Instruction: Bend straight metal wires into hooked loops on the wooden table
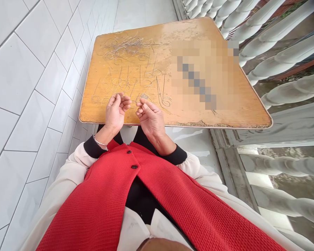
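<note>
Both of my hands hover over the near edge of a small worn wooden table [235, 115]. My left hand [116, 111] is palm-up with its fingers curled inward. My right hand [149, 116] is beside it, fingers pinched together. A thin wire seems to run between the two hands' fingertips, too fine to make out for sure. Just beyond the fingers lie several bent wire pieces with looped ends [136, 82], laid side by side on the tabletop. A tangled heap of thin wire [127, 47] sits at the table's far left.
A blurred-out patch [201, 73] covers the table's right half. A white-tiled wall [28, 87] runs along the left. White balusters of a railing [277, 35] stand to the right, with the pale floor [193, 139] under the table.
</note>
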`<act>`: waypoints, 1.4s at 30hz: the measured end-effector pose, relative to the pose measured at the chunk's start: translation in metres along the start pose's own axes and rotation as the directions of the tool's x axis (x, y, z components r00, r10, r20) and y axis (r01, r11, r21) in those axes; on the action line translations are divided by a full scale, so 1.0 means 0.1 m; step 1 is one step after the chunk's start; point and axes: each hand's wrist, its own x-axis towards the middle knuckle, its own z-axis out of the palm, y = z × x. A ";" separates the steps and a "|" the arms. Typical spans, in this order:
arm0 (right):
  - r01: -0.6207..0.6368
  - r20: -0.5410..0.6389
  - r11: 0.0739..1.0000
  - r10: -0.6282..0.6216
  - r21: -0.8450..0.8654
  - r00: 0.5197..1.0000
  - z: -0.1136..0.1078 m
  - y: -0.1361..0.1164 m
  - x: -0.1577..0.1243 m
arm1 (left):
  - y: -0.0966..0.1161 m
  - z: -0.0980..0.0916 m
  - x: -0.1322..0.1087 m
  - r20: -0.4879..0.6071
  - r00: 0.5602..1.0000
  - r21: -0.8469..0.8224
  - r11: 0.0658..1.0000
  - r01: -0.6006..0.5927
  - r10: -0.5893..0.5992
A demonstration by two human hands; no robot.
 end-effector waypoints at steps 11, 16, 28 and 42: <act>0.054 0.093 0.978 -0.036 -0.203 0.995 0.00 -0.10 0.02 | -0.11 -0.04 -0.08 0.111 0.994 0.129 0.992 -0.002 -0.013; 0.068 0.074 0.977 -0.054 -0.202 0.996 -0.01 -0.20 0.08 | -0.08 -0.03 -0.09 0.136 0.991 0.146 0.989 -0.018 -0.002; 0.115 0.283 0.896 0.012 -0.429 0.959 -0.07 -0.40 0.13 | -0.01 -0.10 -0.07 0.217 0.975 0.399 0.916 -0.044 -0.048; 0.088 0.206 0.934 -0.016 -0.345 0.979 -0.04 -0.32 0.11 | 0.01 -0.14 -0.07 0.208 0.976 0.393 0.908 -0.145 0.066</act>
